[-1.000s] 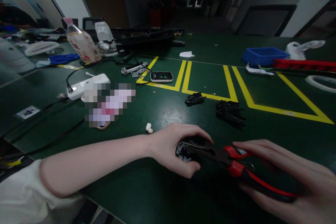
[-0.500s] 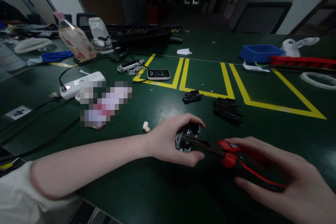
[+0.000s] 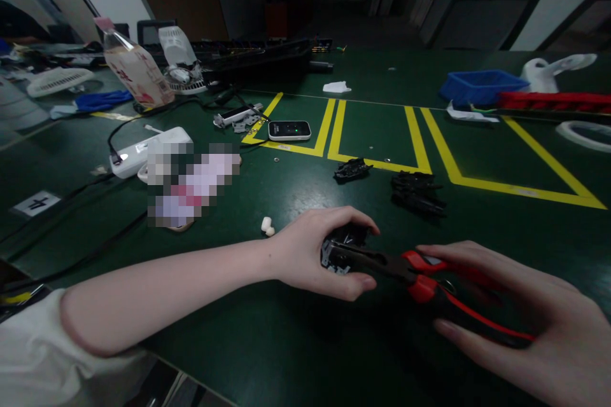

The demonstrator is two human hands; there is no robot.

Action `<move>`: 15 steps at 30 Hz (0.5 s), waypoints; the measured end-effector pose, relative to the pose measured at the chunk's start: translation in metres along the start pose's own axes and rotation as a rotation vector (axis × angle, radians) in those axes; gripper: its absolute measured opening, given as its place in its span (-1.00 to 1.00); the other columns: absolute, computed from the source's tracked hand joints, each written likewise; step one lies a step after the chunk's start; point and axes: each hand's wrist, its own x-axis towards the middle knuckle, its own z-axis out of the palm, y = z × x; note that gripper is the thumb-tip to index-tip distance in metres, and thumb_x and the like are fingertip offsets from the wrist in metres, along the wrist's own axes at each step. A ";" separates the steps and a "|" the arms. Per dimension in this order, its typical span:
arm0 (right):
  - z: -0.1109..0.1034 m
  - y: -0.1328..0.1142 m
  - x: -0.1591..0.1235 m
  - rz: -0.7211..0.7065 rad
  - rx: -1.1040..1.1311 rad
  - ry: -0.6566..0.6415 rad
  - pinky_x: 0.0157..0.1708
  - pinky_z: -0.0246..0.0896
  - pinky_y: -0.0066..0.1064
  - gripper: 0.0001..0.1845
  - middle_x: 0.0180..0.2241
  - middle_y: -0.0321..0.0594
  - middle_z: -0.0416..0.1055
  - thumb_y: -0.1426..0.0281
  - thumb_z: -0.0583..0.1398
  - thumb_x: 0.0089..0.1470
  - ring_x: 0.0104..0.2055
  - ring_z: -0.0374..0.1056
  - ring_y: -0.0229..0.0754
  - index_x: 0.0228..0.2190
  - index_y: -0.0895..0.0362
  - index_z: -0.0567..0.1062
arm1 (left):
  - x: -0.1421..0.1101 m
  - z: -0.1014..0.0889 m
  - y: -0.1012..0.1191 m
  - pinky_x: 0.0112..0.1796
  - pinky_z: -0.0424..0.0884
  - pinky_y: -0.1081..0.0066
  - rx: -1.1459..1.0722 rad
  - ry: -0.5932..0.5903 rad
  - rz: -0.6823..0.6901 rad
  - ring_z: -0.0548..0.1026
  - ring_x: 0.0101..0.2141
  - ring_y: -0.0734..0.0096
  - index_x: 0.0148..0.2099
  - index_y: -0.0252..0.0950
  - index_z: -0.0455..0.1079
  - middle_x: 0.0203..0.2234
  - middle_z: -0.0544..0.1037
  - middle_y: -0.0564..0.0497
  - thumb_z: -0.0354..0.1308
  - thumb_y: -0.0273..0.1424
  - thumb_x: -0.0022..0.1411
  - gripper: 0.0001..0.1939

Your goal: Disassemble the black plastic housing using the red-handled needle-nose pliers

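Observation:
My left hand curls around a black plastic part with grey metal pieces, fingers along its far side and thumb on the near side. In my right hand is a pair of long-nose pliers with red and black handles. Its jaws reach into the black part, and the tips are at the grey pieces. Whether the jaws grip anything is too dark to tell. Beyond my hands lie a small black plastic piece and more black pieces. Two small white earbud-like objects rest near my left wrist.
Yellow tape marks boxes on the green table. A white device with a green light, a power strip with cables and a blurred-out phone lie left. Further off stand a bottle and a blue bin.
The whole view has shifted slightly with my head. The pliers stay at the black part, which tilted a little and back in my left hand. Both holds look the same.

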 end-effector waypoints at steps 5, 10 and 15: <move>0.001 0.003 -0.001 -0.101 0.003 0.006 -0.32 0.58 -0.36 -0.49 -0.13 -0.30 0.66 0.01 0.38 0.03 -0.26 0.61 -0.09 0.00 -0.12 0.56 | 0.000 -0.001 -0.002 -0.23 0.45 0.32 0.001 0.002 0.008 0.56 -0.27 0.27 0.08 -0.34 0.46 -0.20 0.59 -0.06 0.41 -0.21 0.07 -0.44; 0.001 0.000 -0.003 -0.136 -0.070 0.084 -0.23 0.59 -0.32 -0.49 -0.10 -0.33 0.65 -0.04 0.34 0.07 -0.25 0.61 -0.11 0.02 -0.15 0.55 | 0.001 -0.002 0.000 -0.23 0.45 0.33 -0.014 -0.018 0.019 0.56 -0.27 0.28 0.04 -0.35 0.48 -0.20 0.59 -0.07 0.39 -0.23 0.11 -0.51; 0.000 0.006 -0.005 -0.240 -0.139 0.094 -0.28 0.60 -0.33 -0.44 -0.08 -0.31 0.64 0.00 0.35 0.06 -0.27 0.62 -0.08 0.08 -0.17 0.52 | 0.001 -0.001 -0.001 -0.24 0.44 0.31 -0.040 -0.027 0.010 0.55 -0.28 0.28 0.04 -0.38 0.47 -0.22 0.58 -0.07 0.38 -0.23 0.13 -0.51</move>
